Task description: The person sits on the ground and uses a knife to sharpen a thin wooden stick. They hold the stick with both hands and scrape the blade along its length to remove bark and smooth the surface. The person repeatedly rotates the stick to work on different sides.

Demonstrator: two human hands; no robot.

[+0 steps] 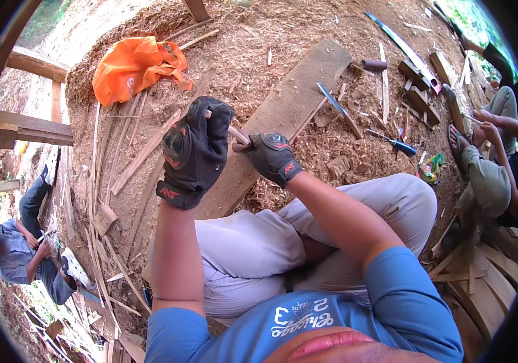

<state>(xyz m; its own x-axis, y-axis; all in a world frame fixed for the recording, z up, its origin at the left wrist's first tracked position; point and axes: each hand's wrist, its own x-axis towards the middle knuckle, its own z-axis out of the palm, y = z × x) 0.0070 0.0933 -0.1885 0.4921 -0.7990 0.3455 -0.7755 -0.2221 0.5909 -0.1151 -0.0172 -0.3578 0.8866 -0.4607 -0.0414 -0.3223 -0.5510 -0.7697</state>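
My left hand (pixel 195 151), in a black fingerless glove, is closed around a thin pale wooden stick (pixel 238 135) whose end pokes out to the right. My right hand (pixel 273 157), also gloved in black, is closed and touches the stick's free end; what it grips is hidden. Both hands are raised above a long wooden plank (pixel 295 97) that lies on ground covered with sawdust and shavings. My legs in light grey trousers are folded below.
An orange plastic bag (pixel 135 66) lies at upper left. Chisels (pixel 339 110), a blue-handled tool (pixel 397 144) and wood blocks (pixel 419 97) are scattered at upper right. One person (pixel 495 157) sits at right, another (pixel 26 248) crouches at lower left. Thin wood strips (pixel 98 199) lie left.
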